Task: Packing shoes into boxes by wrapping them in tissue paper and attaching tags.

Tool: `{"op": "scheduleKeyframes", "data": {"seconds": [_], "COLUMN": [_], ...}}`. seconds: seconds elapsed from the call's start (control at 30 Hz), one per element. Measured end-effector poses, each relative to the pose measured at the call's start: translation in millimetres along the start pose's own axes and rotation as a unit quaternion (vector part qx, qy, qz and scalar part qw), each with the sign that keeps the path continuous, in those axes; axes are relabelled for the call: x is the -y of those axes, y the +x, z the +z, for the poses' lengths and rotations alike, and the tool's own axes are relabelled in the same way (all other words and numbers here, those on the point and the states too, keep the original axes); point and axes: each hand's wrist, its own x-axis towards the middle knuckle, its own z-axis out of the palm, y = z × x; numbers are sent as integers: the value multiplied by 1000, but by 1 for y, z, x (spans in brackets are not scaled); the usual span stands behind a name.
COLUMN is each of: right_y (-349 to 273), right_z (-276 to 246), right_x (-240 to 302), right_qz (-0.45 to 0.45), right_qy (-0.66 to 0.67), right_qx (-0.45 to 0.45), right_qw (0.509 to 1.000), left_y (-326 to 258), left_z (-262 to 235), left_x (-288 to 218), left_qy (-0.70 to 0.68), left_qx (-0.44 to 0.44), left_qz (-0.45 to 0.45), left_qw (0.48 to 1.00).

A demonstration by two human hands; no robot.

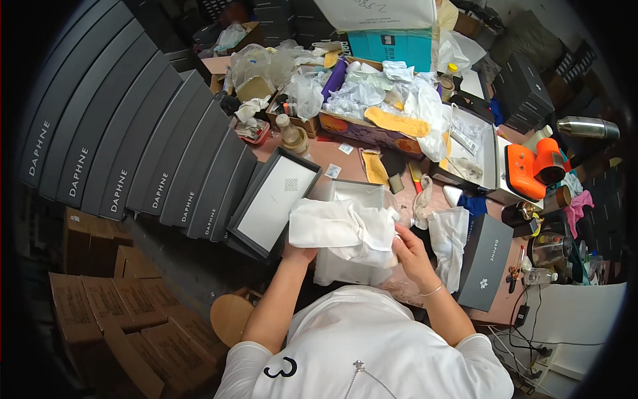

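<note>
A bundle of soft white wrapping sheet point(342, 229) sits slightly off the middle of the view, toward five o'clock, longer across than deep. It is held along its underside at about eight o'clock and by its edge between three and four o'clock. The end at nine o'clock is a flat, fairly smooth panel with softly rounded corners. Creases and overlapping folds bunch up around its centre, and the end at three o'clock is crumpled and uneven. The sheet looks opaque; what it may enclose cannot be told.
</note>
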Motion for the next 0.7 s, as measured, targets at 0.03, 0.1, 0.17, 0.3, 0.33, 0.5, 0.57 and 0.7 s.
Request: {"op": "scheduleKeyframes", "data": {"seconds": [0.03, 0.1, 0.17, 0.3, 0.33, 0.5, 0.57, 0.7], "right_y": [2, 4, 5, 9, 11, 19, 20, -2], "right_z": [-10, -35, -53, -94, -97, -88, -70, -9], "right_x": [-5, 1, 8, -15, -19, 3, 5, -3], "right_qz": [-5, -32, -17, 7, -4, -30, -51, 17], "right_qy": [39, 20, -4, 27, 50, 132, 139, 160], "right_qx": [-31, -67, -86, -171, -193, -223, -220, -93], "right_qw": [999, 997, 996, 985, 980, 965, 964, 983], "left_y": [8, 20, 27, 6, -5, -7, -6, -2], "left_z": [2, 46, 64, 138, 139, 63, 58, 102], "left_x": [-6, -48, -77, -103, -88, 42, 64, 59], "left_qy": [25, 122, 120, 137, 178, 772, 659, 120], "left_qx": [-28, -164, -157, -66, -84, 333, 328, 175], "left_qz": [27, 129, 250, 348, 363, -116, -150, -61], "left_qw": [999, 970, 948, 925, 911, 529, 661, 975]}}
